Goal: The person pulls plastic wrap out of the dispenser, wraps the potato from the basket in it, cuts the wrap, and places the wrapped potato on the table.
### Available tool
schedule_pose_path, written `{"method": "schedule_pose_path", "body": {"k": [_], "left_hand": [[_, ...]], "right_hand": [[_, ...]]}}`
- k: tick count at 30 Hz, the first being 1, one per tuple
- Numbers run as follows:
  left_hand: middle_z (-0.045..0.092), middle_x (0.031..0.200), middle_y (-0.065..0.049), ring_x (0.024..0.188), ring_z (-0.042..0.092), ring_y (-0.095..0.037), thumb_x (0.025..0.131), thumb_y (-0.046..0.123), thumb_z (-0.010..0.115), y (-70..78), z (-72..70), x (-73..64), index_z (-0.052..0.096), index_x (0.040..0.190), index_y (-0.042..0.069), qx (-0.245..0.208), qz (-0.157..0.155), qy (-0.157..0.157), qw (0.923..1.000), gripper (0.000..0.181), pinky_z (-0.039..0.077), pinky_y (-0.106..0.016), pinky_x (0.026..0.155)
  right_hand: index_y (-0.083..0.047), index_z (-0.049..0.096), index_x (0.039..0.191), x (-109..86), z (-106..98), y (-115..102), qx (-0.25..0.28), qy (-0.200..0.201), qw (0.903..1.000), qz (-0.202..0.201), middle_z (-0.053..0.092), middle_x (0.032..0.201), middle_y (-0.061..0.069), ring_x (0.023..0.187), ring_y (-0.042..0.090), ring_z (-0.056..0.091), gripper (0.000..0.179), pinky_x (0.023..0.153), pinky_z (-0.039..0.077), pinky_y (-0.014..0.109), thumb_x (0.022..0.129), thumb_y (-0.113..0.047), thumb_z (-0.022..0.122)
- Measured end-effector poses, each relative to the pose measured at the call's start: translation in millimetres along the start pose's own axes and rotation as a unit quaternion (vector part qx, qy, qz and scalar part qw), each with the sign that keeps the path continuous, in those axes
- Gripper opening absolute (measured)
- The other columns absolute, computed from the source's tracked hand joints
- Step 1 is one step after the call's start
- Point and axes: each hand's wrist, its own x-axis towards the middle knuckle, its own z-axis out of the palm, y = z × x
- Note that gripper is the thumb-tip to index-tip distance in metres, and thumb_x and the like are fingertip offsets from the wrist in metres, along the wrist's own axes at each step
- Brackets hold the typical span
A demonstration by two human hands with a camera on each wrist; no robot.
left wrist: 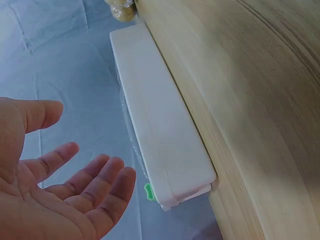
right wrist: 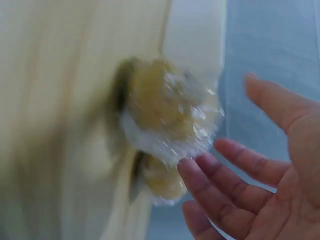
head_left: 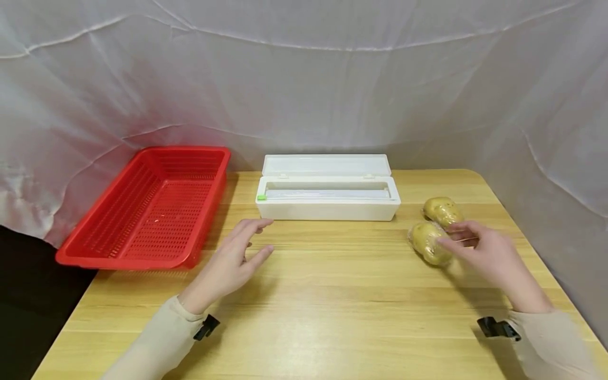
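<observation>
Two potatoes wrapped in clear plastic film lie on the right of the table: a nearer potato (head_left: 429,244) and a farther potato (head_left: 443,210). My right hand (head_left: 489,256) is right beside them, fingers loosely bent and thumb apart, overlapping the nearer one in the head view. The right wrist view, blurred, shows this hand's fingertips close to the film of the wrapped potato (right wrist: 165,105). Over the table, between the red basket and the white box, my left hand (head_left: 233,261) hovers with relaxed fingers, holding nothing. The white cling film box (head_left: 328,211) is nearest to it.
The box's lid (head_left: 326,165) stands raised at the back, and a green slider (head_left: 261,197) sits at its left end. At the left stands a red perforated basket (head_left: 123,262). A grey cloth (head_left: 332,95) hangs behind the wooden table (head_left: 313,316).
</observation>
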Motion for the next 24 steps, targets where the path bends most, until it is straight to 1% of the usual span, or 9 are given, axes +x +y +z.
{"method": "schedule_pose_path", "body": {"k": [2,3,5,7,13,16,19,24], "left_hand": [[0.063,0.144,-0.01,0.128,0.063,-0.029,0.102,0.021,0.075,-0.4,-1.2,-1.0,0.055,0.153,0.01,-0.001,0.001,0.004,1.0,0.056,0.06,-0.049,0.096],[0.063,0.144,-0.011,0.128,0.064,-0.029,0.102,0.021,0.075,-0.7,-1.7,-1.5,0.055,0.153,0.009,0.0,0.003,0.005,1.0,0.056,0.06,-0.048,0.095],[0.063,0.145,-0.011,0.127,0.065,-0.028,0.102,0.021,0.075,-1.4,-2.1,-2.6,0.055,0.153,0.009,0.0,0.008,0.006,1.0,0.056,0.06,-0.048,0.095],[0.064,0.145,-0.011,0.127,0.065,-0.028,0.102,0.022,0.075,-1.7,-3.1,-3.6,0.055,0.153,0.011,-0.002,0.009,0.006,0.9999,0.056,0.061,-0.047,0.094],[0.064,0.145,-0.011,0.126,0.066,-0.027,0.102,0.02,0.075,-3.7,-4.7,-5.3,0.055,0.153,0.014,-0.01,0.008,0.006,0.9999,0.056,0.061,-0.045,0.09],[0.063,0.146,-0.01,0.126,0.066,-0.027,0.102,0.02,0.075,-4.7,-5.4,-5.7,0.054,0.154,0.015,-0.016,0.004,-0.002,0.9999,0.056,0.061,-0.046,0.09],[0.062,0.147,-0.011,0.127,0.065,-0.027,0.102,0.02,0.075,-5.0,-5.9,-6.0,0.054,0.154,0.015,-0.017,0.002,-0.008,0.9998,0.056,0.061,-0.046,0.091],[0.062,0.147,-0.01,0.127,0.065,-0.026,0.102,0.021,0.076,-4.7,-7.4,-5.8,0.054,0.154,0.016,-0.009,0.005,-0.004,0.9999,0.057,0.061,-0.045,0.091]], "right_hand": [[-0.006,0.072,0.13,-2.0,5,-5,-0.013,-0.007,0.9999,-0.004,0.079,0.116,0.021,0.097,0.033,0.078,0.055,0.077,0.058,0.038,0.096,-0.048,0.079],[-0.007,0.071,0.131,-2.8,6,-6,-0.019,-0.009,0.9998,-0.002,0.078,0.117,0.021,0.102,0.04,0.077,0.056,0.079,0.058,0.044,0.096,-0.049,0.08],[-0.008,0.071,0.131,-3.8,9,-6,-0.027,-0.008,0.9996,0.001,0.078,0.118,0.023,0.106,0.045,0.076,0.055,0.082,0.058,0.055,0.095,-0.049,0.08],[-0.006,0.07,0.133,-4.1,10,-5,-0.034,-0.007,0.9994,0.002,0.077,0.119,0.025,0.108,0.047,0.075,0.058,0.084,0.057,0.061,0.095,-0.05,0.08],[0.0,0.066,0.138,-0.8,14,-3,-0.053,-0.014,0.9985,-0.007,0.077,0.117,0.029,0.104,0.047,0.074,0.073,0.085,0.056,0.066,0.094,-0.056,0.079],[0.001,0.066,0.139,0.2,15,-2,-0.056,-0.012,0.9983,-0.011,0.076,0.116,0.031,0.103,0.047,0.075,0.073,0.083,0.056,0.067,0.095,-0.056,0.078],[0.002,0.065,0.14,-0.9,15,-3,-0.061,-0.004,0.9979,-0.018,0.073,0.121,0.034,0.104,0.049,0.073,0.072,0.082,0.055,0.068,0.096,-0.054,0.078],[-0.002,0.063,0.145,-5.0,13,-9,-0.069,0.008,0.9975,-0.015,0.068,0.129,0.036,0.112,0.052,0.068,0.076,0.082,0.052,0.071,0.095,-0.057,0.077]]}}
